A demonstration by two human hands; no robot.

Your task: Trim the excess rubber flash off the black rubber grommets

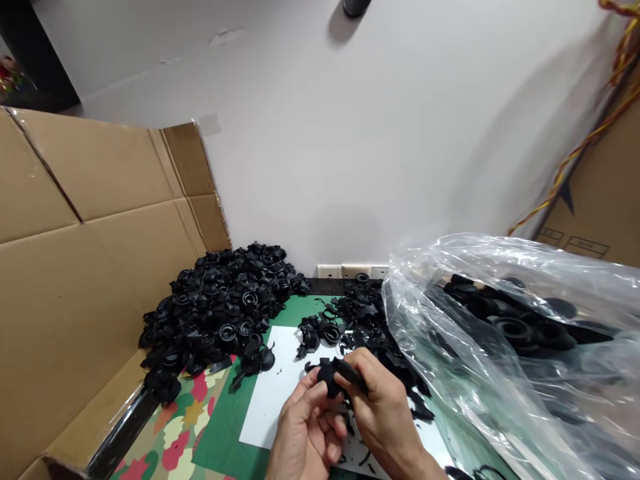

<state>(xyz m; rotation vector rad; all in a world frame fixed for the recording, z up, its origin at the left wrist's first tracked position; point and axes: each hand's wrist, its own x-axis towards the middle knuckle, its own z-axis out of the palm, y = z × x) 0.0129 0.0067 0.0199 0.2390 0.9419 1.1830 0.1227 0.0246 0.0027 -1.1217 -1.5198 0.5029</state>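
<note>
Low in the head view, my left hand (306, 430) pinches a black rubber part (329, 377) between thumb and fingers, above a white sheet (263, 400). My right hand (377, 407) is closed round a dark handle-like tool (351, 375) that meets the part; its tip is hidden. A few ribbed black parts (320, 332) lie on the sheet just beyond my hands. Thin black scraps (367, 460) are scattered under and beside my right hand.
A large heap of black rubber parts (225, 300) rests at the left by a cardboard box (100, 267). Black trimmings (365, 310) are piled behind my hands. A clear plastic bag (480, 393) with black parts fills the right side. Wall sockets (329, 271) are at the back.
</note>
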